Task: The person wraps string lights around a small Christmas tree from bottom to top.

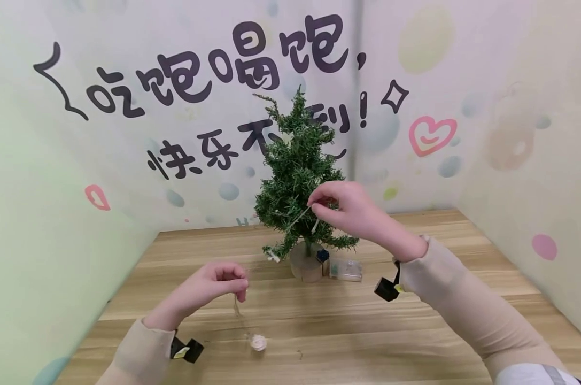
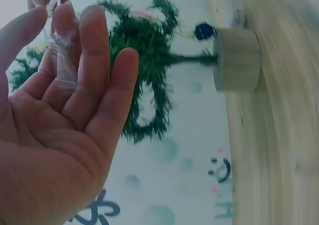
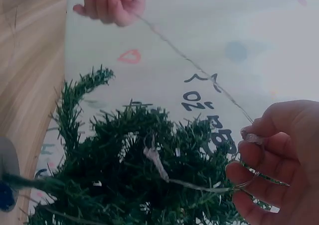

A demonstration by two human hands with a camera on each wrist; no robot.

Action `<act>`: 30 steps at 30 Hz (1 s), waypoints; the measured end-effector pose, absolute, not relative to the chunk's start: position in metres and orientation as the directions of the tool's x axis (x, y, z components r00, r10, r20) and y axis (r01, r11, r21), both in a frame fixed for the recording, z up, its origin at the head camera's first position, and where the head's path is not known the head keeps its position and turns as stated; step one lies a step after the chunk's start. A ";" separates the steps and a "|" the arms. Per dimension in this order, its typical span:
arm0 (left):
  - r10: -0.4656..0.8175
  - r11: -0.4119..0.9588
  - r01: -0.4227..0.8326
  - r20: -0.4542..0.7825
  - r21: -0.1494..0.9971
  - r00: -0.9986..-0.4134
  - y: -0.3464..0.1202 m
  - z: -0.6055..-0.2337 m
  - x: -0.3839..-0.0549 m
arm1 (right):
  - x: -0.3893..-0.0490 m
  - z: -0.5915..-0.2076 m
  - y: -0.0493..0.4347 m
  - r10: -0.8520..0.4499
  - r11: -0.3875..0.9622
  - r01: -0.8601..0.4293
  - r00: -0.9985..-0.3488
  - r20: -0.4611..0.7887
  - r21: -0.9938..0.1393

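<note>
A small green artificial Christmas tree (image 1: 297,171) stands upright on a round wooden base (image 1: 306,266). At its right side my right hand (image 1: 350,208) pinches a thin, clear fairy light string (image 3: 197,65) between thumb and fingertips. One stretch of the string leads from there to a pale piece (image 3: 156,163) among the branches. The other stretch runs taut to my left hand (image 1: 208,286), which pinches it low in front of the tree, to the left. Below the left hand, a loose length hangs towards a white ball-shaped bundle (image 1: 258,343) near the table's front.
A clear plastic box (image 1: 346,269) lies right of the base, beside a dark blue ornament (image 1: 323,255). White trim (image 1: 272,256) shows at a low left branch. Behind the wooden table (image 1: 396,331) rises a printed wall (image 1: 213,32), with side walls left and right.
</note>
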State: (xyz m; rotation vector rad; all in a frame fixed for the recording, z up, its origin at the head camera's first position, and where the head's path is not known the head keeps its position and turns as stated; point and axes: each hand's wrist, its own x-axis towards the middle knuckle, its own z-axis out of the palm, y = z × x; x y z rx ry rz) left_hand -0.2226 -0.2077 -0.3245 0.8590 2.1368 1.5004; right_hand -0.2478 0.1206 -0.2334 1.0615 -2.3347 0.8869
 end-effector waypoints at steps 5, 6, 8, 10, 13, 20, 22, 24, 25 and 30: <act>0.734 0.118 0.180 0.036 0.977 -0.679 -0.229 -0.319 -0.222 | -0.253 -0.227 0.127 -0.497 0.509 -0.746 -0.662 0.562 -0.429; 0.739 0.104 0.172 0.040 0.980 -0.673 -0.232 -0.319 -0.222 | -0.254 -0.226 0.128 -0.497 0.510 -0.741 -0.668 0.554 -0.437; 0.731 0.099 0.166 0.042 0.981 -0.681 -0.237 -0.317 -0.221 | -0.255 -0.227 0.129 -0.500 0.512 -0.731 -0.680 0.536 -0.450; 0.707 0.105 0.166 0.043 0.981 -0.706 -0.241 -0.315 -0.221 | -0.255 -0.228 0.131 -0.508 0.516 -0.726 -0.687 0.519 -0.455; 0.649 0.121 0.160 0.044 0.980 -0.759 -0.245 -0.310 -0.219 | -0.255 -0.234 0.133 -0.529 0.523 -0.731 -0.681 0.506 -0.438; 0.564 0.164 0.260 0.126 0.952 -0.816 -0.243 -0.286 -0.212 | -0.253 -0.254 0.136 -0.624 0.520 -0.780 -0.626 0.469 -0.349; 0.539 0.188 0.293 0.151 0.937 -0.829 -0.239 -0.276 -0.210 | -0.251 -0.259 0.134 -0.645 0.523 -0.786 -0.617 0.451 -0.329; 0.512 0.227 0.320 0.166 0.920 -0.843 -0.234 -0.264 -0.208 | -0.250 -0.263 0.131 -0.662 0.529 -0.788 -0.615 0.429 -0.314; 0.499 0.255 0.330 0.169 0.909 -0.850 -0.230 -0.257 -0.207 | -0.250 -0.265 0.129 -0.668 0.534 -0.787 -0.616 0.417 -0.308; 0.480 0.410 0.393 0.172 0.823 -0.861 -0.208 -0.223 -0.202 | -0.247 -0.278 0.118 -0.693 0.555 -0.773 -0.634 0.343 -0.306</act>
